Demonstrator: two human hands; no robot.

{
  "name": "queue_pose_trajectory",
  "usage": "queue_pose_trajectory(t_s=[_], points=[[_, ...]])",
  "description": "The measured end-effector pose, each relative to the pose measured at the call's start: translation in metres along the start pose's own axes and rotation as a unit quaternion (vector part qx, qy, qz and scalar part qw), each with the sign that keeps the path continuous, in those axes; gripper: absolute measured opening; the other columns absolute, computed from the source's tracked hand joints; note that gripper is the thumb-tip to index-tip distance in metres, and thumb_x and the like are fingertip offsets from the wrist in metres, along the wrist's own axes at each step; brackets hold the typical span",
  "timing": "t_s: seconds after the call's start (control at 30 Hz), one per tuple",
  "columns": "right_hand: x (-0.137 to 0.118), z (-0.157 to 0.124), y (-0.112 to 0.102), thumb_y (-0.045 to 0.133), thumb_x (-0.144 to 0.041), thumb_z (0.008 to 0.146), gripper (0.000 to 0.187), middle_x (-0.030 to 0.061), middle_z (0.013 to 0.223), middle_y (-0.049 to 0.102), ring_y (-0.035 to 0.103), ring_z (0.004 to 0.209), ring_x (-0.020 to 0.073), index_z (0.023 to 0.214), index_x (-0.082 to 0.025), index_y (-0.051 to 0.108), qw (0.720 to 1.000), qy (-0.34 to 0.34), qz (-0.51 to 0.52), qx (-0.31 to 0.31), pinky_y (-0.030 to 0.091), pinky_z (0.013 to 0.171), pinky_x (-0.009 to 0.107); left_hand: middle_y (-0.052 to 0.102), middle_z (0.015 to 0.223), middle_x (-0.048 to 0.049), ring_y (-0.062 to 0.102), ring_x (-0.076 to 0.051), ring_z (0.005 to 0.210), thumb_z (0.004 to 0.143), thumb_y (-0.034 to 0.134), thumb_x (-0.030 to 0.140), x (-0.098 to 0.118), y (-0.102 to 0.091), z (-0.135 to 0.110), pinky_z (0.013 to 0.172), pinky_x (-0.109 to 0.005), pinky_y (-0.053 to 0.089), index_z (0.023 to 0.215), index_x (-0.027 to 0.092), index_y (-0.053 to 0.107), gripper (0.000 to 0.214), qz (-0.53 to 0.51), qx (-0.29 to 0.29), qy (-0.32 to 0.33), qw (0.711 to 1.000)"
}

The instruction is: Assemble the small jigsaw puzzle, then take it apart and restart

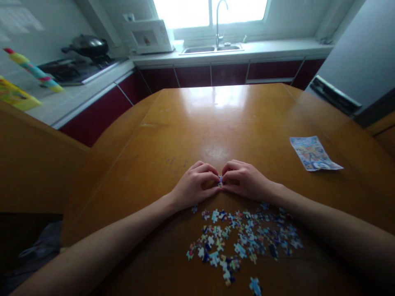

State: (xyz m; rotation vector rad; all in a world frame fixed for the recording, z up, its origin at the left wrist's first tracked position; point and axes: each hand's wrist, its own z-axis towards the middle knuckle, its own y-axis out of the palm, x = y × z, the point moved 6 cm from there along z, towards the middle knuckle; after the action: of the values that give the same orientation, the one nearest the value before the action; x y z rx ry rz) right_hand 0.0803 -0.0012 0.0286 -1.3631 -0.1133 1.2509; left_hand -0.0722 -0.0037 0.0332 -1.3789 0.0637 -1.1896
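Note:
My left hand [197,183] and my right hand [242,180] meet at the middle of the wooden table [173,139]. Between their fingertips is a small cluster of jigsaw puzzle pieces [220,180], mostly covered by the fingers. Both hands are closed in a pinch, one on each side of it. I cannot tell how many pieces are there. Just below the hands, many loose puzzle pieces [243,238] lie spread in a pile, blue, white and dark. One single piece [255,285] sits apart at the near edge of the pile.
A creased picture sheet [314,153] lies on the table at the right. Beyond the table are a counter with a sink [199,49], a microwave [149,36] and a wok [88,45] on the stove. A grey fridge [352,49] stands at the right.

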Motion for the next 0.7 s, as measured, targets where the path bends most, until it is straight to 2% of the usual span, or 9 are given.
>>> queue_pose_trajectory(t_s=[0.43, 0.7], points=[[0.0024, 0.0003, 0.0018, 0.069, -0.027, 0.087, 0.007, 0.0049, 0.095, 0.064, 0.058, 0.087, 0.0172, 0.084, -0.021, 0.070, 1.000, 0.001, -0.002, 0.005, 0.047, 0.077, 0.032, 0.070, 0.102, -0.0034, 0.057, -0.020, 0.099, 0.085, 0.070, 0.029, 0.0018, 0.0004, -0.0001, 0.091, -0.037, 0.050, 0.093, 0.023, 0.072, 0.010, 0.001, 0.002, 0.000, 1.000], [0.0022, 0.0004, 0.0016, 0.068, -0.029, 0.088, 0.009, 0.0053, 0.095, 0.065, 0.058, 0.086, 0.0173, 0.085, -0.021, 0.070, 1.000, 0.003, 0.005, 0.006, 0.047, 0.077, 0.032, 0.070, 0.103, -0.0044, 0.058, -0.021, 0.099, 0.082, 0.071, 0.025, 0.0012, -0.0001, 0.0001, 0.091, -0.040, 0.050, 0.094, 0.023, 0.072, 0.011, 0.000, 0.008, -0.009, 1.000]])
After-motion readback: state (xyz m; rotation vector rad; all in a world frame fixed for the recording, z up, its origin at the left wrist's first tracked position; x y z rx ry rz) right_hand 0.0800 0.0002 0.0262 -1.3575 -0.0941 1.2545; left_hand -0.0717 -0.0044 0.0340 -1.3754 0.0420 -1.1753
